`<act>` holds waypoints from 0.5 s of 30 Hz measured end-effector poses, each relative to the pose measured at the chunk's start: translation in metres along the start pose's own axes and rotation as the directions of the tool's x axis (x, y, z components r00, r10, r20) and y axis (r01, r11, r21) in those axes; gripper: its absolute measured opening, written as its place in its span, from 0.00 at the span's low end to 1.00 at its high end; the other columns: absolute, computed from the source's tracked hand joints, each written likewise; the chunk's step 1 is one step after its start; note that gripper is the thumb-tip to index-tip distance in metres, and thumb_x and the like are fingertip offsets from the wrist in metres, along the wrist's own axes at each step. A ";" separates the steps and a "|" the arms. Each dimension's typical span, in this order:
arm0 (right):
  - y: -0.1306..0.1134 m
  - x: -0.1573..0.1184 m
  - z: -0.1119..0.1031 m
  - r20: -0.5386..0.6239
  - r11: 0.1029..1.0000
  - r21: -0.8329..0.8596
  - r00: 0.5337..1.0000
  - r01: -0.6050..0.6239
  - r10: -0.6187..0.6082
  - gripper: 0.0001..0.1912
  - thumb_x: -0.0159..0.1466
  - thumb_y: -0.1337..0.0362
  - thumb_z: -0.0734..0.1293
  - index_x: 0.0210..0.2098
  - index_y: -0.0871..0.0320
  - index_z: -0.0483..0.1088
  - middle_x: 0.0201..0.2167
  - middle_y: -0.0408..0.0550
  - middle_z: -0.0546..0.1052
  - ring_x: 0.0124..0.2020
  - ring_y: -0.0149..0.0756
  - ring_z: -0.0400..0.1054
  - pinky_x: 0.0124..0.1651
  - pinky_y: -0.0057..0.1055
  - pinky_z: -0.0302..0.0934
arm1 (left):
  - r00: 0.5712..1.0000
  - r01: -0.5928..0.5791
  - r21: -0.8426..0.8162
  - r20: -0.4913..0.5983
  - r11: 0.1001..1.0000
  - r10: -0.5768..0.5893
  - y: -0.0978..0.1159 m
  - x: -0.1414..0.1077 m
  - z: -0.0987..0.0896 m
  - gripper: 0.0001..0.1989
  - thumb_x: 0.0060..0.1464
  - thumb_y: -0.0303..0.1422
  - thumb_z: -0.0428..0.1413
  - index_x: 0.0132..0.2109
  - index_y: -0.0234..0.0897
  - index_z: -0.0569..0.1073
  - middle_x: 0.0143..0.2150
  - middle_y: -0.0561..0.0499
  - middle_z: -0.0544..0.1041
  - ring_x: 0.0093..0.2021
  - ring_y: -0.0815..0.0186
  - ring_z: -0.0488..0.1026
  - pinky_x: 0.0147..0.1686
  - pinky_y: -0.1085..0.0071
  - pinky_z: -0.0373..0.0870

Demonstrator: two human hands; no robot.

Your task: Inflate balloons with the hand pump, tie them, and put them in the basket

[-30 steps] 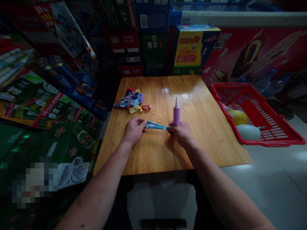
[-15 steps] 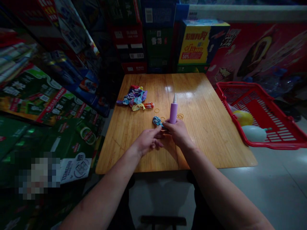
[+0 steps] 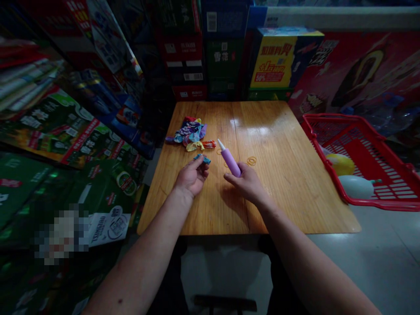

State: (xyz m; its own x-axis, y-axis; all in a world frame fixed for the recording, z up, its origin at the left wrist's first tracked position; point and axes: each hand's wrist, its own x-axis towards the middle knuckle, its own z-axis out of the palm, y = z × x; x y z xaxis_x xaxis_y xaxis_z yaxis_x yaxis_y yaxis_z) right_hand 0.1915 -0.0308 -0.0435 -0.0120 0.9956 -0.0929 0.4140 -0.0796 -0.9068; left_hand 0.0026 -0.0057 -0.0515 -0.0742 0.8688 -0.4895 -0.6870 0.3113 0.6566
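Observation:
My left hand (image 3: 190, 179) is closed, pinching a limp blue balloon (image 3: 204, 159) between thumb and fingers above the table. My right hand (image 3: 250, 184) grips a purple balloon pump (image 3: 231, 162) by its lower end. The white nozzle of the pump tilts up and left towards the balloon, with a gap between them. Beyond my left hand lies a pile of crumpled, uninflated balloons (image 3: 190, 133) in several colours. Thin yellow rubber bands (image 3: 251, 161) lie on the wooden table (image 3: 285, 188) past my right hand; others are partly hidden behind the pump.
A red plastic basket (image 3: 361, 203) stands right of the table, holding a pale green inflated balloon (image 3: 356, 187) and a yellow one (image 3: 341, 165). Stacked drink cartons (image 3: 226, 65) border the far edge, and more cartons (image 3: 108, 188) crowd the left side.
My left hand has moved left and up, carrying the blue balloon off the table. The pump has gone from upright to leaning left in my right hand. The view has shifted slightly.

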 end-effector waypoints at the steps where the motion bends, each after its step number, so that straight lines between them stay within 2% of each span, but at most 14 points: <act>1: 0.000 -0.001 -0.001 -0.018 0.996 -0.082 0.999 0.027 -0.029 0.16 0.57 0.52 0.72 0.36 0.56 0.71 0.29 0.46 0.74 0.29 0.37 0.67 0.31 0.33 0.56 | 1.000 0.008 -0.019 -0.027 1.000 -0.009 0.006 0.005 -0.002 0.05 0.54 0.30 0.64 0.39 0.36 0.77 0.30 0.53 0.77 0.26 0.75 0.73 0.22 0.81 0.64; 4: -0.002 -0.006 -0.003 -0.010 0.982 -0.172 0.997 0.073 -0.076 0.14 0.61 0.52 0.68 0.38 0.56 0.71 0.31 0.47 0.75 0.30 0.38 0.67 0.32 0.33 0.55 | 0.996 0.026 -0.038 -0.080 0.999 -0.029 0.017 0.015 -0.009 0.03 0.56 0.29 0.63 0.38 0.35 0.76 0.29 0.52 0.77 0.25 0.74 0.73 0.21 0.80 0.63; 9: 0.000 -0.017 -0.002 0.034 0.955 -0.224 0.981 0.196 -0.193 0.08 0.62 0.58 0.68 0.38 0.55 0.73 0.28 0.46 0.75 0.29 0.37 0.67 0.32 0.33 0.54 | 0.995 0.009 -0.049 -0.096 0.999 -0.014 0.021 0.017 -0.013 0.02 0.56 0.28 0.62 0.37 0.34 0.76 0.30 0.52 0.77 0.27 0.73 0.74 0.23 0.80 0.65; 15: 0.004 -0.021 -0.001 0.044 0.947 -0.252 0.980 0.201 -0.197 0.08 0.61 0.59 0.68 0.38 0.55 0.75 0.29 0.47 0.76 0.28 0.37 0.68 0.32 0.33 0.54 | 0.996 -0.043 0.014 -0.078 0.999 0.044 0.019 0.014 -0.015 0.05 0.53 0.28 0.64 0.36 0.34 0.75 0.30 0.51 0.78 0.27 0.73 0.75 0.23 0.79 0.65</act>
State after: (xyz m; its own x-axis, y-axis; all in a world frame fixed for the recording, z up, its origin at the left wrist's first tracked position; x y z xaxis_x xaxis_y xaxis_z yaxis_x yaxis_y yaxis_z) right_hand 0.1948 -0.0523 -0.0450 -0.1329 0.9887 0.0692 0.6188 0.1373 -0.7734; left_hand -0.0222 0.0068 -0.0544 -0.1607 0.8488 -0.5037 -0.6729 0.2792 0.6851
